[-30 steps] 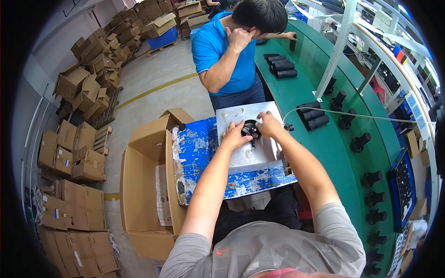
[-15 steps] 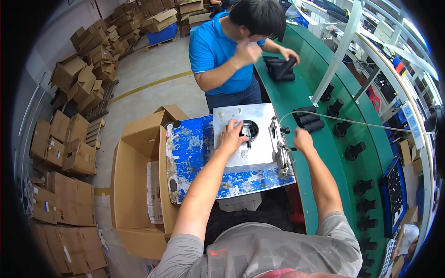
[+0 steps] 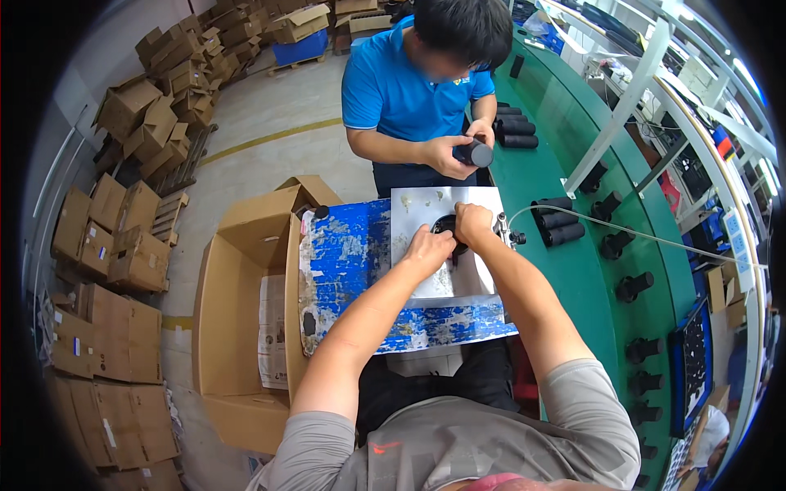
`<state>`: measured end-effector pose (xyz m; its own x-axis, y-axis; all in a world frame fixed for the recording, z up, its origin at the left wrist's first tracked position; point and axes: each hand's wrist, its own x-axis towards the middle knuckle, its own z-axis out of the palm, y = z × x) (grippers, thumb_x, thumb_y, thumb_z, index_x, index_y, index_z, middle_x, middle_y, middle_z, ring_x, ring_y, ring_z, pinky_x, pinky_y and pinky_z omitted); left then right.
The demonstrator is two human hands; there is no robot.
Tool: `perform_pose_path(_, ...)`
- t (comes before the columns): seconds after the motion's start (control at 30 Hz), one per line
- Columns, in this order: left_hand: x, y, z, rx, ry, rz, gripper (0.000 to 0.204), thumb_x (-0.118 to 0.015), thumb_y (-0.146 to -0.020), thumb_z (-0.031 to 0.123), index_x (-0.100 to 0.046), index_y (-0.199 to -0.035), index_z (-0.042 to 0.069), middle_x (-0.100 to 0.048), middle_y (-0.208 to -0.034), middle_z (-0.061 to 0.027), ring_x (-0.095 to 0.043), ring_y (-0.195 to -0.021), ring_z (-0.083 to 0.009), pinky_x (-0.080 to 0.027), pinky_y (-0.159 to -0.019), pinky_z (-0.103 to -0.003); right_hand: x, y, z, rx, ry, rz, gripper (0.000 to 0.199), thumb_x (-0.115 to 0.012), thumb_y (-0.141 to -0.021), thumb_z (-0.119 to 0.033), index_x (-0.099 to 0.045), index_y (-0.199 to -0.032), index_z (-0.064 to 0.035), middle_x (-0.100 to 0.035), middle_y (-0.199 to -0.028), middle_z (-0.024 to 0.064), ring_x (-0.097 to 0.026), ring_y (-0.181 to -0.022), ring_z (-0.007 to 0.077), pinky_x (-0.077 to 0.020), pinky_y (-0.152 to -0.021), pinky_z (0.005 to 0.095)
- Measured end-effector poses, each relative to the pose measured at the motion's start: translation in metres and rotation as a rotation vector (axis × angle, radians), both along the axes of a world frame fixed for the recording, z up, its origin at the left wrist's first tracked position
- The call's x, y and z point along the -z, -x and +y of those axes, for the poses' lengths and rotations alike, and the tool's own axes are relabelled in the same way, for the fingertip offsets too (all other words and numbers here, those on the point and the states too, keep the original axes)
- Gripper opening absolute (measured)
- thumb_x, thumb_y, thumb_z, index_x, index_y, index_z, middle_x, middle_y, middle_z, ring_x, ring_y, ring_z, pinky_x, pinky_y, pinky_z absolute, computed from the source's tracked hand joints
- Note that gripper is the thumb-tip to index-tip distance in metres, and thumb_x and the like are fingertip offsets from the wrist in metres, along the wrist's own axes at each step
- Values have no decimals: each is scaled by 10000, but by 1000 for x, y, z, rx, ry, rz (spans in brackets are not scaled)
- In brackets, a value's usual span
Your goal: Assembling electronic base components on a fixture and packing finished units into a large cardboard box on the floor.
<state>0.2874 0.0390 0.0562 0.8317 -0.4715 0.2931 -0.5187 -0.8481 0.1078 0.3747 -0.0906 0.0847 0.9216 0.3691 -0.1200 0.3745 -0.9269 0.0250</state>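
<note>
My left hand (image 3: 427,248) and my right hand (image 3: 472,222) meet on a round black part (image 3: 447,226) that sits on a grey metal plate (image 3: 446,282). The plate lies on a worn blue work board (image 3: 348,270). Both hands grip the black part, which they mostly hide. Across from me a person in a blue shirt (image 3: 401,86) holds a black cylinder (image 3: 474,153) in both hands.
A green conveyor bench (image 3: 589,270) on the right carries several black cylinders (image 3: 555,222) and a thin white cable (image 3: 622,233). An open cardboard box (image 3: 237,327) stands at my left. Stacked cartons (image 3: 115,245) line the far left wall.
My right hand came back from the green bench to the black part. The person opposite lowered a hand from the face and now holds a black cylinder.
</note>
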Motion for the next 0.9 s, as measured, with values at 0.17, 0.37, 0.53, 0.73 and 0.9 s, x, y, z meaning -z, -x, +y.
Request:
perform_pose_path(0.17,0,11,11,-129,-57,54,41,-638,-838,187,-670,-832,162,-623,-849,-5,-665,-790,-187,-407,-772,-428,5,2,21,51,-10,-13,329,-610,-869,-286,-673,-1104,-65,-735,-1034,150,-713,-995,319,-563,-803,428)
perform_pose_path(0.37,-24,130,80,-244,747,-46,417,-760,-796,161,-677,-1203,119,-580,-1316,-110,-623,-1102,-293,-495,-924,-407,-62,88,-4,-123,-376,-199,313,-601,-938,-282,-589,-1111,-22,-672,-1065,204,-669,-865,421,-535,-740,489)
perform_pose_path(0.53,11,251,247,-965,1338,-135,191,-609,-987,195,-663,-1053,24,-688,-927,-35,-611,-814,-95,-502,-745,-280,-27,248,96,-645,-711,311,163,-581,-804,-1,-632,-959,-5,-646,-903,174,-634,-700,309,-491,-615,402)
perform_pose_path(0.73,180,254,381,-1252,1013,57,136,-634,-902,162,-679,-922,36,-701,-879,-166,-680,-852,-322,-524,-758,-397,155,245,218,-1148,-496,202,147,-676,-838,-205,-615,-871,-76,-571,-877,108,-562,-848,317,-410,-737,456)
perform_pose_path(0.9,293,192,405,-1104,1138,293,167,-696,-838,191,-710,-879,30,-704,-887,-189,-686,-870,-331,-526,-756,-425,167,230,228,-1186,-472,239,159,-698,-801,-214,-604,-853,-97,-554,-863,92,-541,-803,288,-384,-715,433)
